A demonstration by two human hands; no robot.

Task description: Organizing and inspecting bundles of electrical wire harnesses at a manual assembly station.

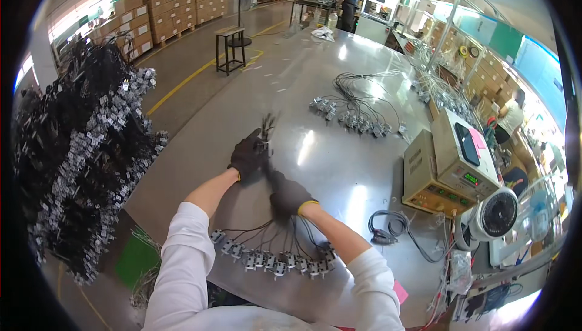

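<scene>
Cable bundle (267, 128), one, blurred; left hand (247, 156), fingers clasping it. Right hand (287, 195), blurred: cannot tell fingers' grip. Connector groups (279, 267), two: six and one o'clock.

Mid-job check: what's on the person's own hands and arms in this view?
Both the left hand and right hand wear dark, greyish-black gloves with yellow edging at the wrist. White sleeves end partway along the forearms, leaving bare stretches above the gloves. No markings are discernible.
</scene>
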